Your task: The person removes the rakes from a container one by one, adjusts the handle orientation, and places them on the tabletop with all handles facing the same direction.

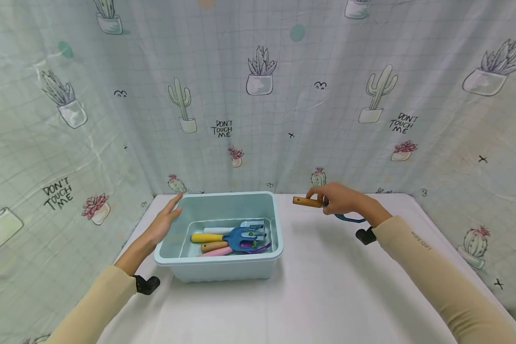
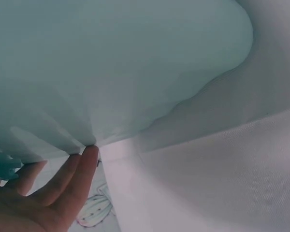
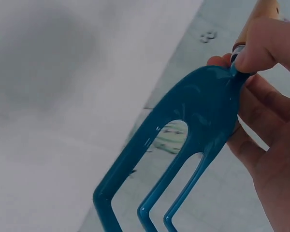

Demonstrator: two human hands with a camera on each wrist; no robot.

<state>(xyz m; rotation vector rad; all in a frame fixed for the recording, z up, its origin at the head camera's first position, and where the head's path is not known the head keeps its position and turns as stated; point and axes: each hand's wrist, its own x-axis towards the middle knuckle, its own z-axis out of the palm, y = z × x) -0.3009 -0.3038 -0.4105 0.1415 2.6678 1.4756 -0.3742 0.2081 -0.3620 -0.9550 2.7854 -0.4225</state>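
My right hand [image 1: 341, 198] pinches a hand cultivator above the table, right of the bin. Its wooden handle [image 1: 306, 202] points left in the head view, and the blue three-pronged head [image 3: 205, 104] fills the middle of the right wrist view. The thumb presses on the neck where metal meets wood. At the light-blue plastic bin [image 1: 223, 274], my left hand [image 1: 161, 225] rests along the left side. Its straight fingers [image 2: 82, 179] touch the outer wall, with the thumb near the rim.
Several garden tools lie in the bin: a yellow handle [image 1: 206, 238], a wooden handle [image 1: 213, 246], a pink handle [image 1: 217, 252] and a blue tool head [image 1: 239, 237]. A white table [image 1: 318, 296] carries the bin. A cactus-printed curtain [image 1: 284, 110] encloses the back and sides.
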